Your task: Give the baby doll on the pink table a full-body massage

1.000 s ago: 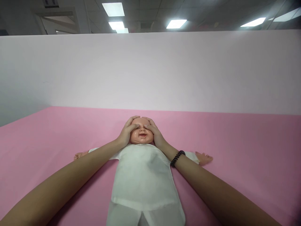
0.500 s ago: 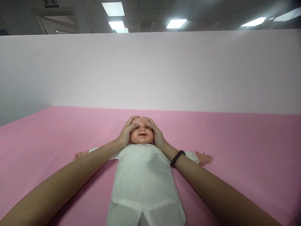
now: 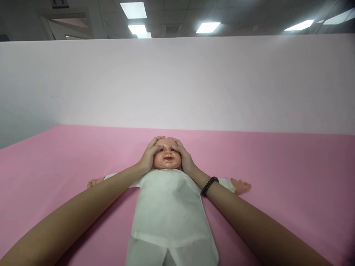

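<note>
A baby doll [image 3: 170, 207] in white cloth lies on its back on the pink surface [image 3: 291, 184], its arms spread out sideways. Its bare plastic head [image 3: 167, 162] is at the far end, away from me. My left hand [image 3: 147, 157] cups the left side of that head, thumb beside the doll's eye and fingers curved over the top. On the opposite side my right hand [image 3: 186, 159] cups it the same way, so the head is held between both palms. A black beaded bracelet [image 3: 209, 186] circles my right wrist. The doll's feet are out of view.
A tall white panel [image 3: 177, 81] stands behind the pink surface and continues round the left side. Above its top edge are ceiling lights [image 3: 208, 27] and a door frame [image 3: 69, 26].
</note>
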Demonstrator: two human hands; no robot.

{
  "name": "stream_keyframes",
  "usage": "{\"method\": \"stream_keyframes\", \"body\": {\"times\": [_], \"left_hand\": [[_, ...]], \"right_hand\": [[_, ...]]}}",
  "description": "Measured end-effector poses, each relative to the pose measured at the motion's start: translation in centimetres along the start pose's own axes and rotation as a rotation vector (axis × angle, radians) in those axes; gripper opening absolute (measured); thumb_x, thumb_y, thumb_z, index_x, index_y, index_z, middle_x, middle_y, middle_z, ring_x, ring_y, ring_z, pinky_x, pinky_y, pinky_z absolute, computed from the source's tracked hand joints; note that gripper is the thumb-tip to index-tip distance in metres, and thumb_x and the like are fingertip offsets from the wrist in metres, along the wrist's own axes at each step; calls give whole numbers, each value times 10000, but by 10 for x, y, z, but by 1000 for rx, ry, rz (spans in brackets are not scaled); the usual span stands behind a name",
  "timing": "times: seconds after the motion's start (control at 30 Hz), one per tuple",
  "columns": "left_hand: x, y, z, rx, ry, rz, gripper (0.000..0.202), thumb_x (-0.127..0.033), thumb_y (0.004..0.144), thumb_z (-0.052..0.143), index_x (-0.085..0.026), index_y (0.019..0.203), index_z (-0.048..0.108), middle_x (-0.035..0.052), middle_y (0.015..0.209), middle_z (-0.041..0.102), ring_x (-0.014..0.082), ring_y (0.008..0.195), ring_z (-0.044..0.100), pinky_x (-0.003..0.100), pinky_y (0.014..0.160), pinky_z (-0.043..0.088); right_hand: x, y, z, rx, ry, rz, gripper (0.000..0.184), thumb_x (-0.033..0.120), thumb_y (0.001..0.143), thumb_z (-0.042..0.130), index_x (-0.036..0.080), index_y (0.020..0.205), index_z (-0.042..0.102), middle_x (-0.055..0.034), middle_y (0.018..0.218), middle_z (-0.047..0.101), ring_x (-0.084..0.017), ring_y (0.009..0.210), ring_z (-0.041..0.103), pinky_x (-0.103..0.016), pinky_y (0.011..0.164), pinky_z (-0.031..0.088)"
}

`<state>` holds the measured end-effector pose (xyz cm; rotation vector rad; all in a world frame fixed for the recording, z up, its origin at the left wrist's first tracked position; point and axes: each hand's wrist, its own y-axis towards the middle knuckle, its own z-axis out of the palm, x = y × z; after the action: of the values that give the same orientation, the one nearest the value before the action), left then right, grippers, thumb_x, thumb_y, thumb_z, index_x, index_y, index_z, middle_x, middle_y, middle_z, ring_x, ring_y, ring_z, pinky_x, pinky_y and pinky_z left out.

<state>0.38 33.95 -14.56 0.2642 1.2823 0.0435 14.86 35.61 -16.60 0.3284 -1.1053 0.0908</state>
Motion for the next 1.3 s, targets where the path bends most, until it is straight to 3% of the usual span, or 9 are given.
{"method": "stream_keyframes", "body": {"times": [0.4,0.73,1.3], "left_hand": [[3,2,-3,21,-6,12,405,-310,799,616,-225,1195,604,38,1158,677,222,1019,662,318,860,537],[5,2,-7,25,76,36,495,-353,784,740,-232,1243,597,63,1249,648,259,1107,645,371,937,527],[7,6,-4,-14,33,9,374,-311,840,577,-224,1203,595,52,1199,658,235,1083,641,336,914,534]], "right_hand": [[0,1,0,3,21,9,424,431,774,701,265,1153,613,-21,1167,643,-244,1086,600,-387,961,494],[6,-3,1,-1,-80,0,492,397,756,728,272,1211,592,-33,1253,619,-275,1135,596,-412,961,498],[2,0,0,-5,18,24,393,405,776,690,274,1139,620,-13,1148,645,-248,1109,595,-397,1025,476]]}}
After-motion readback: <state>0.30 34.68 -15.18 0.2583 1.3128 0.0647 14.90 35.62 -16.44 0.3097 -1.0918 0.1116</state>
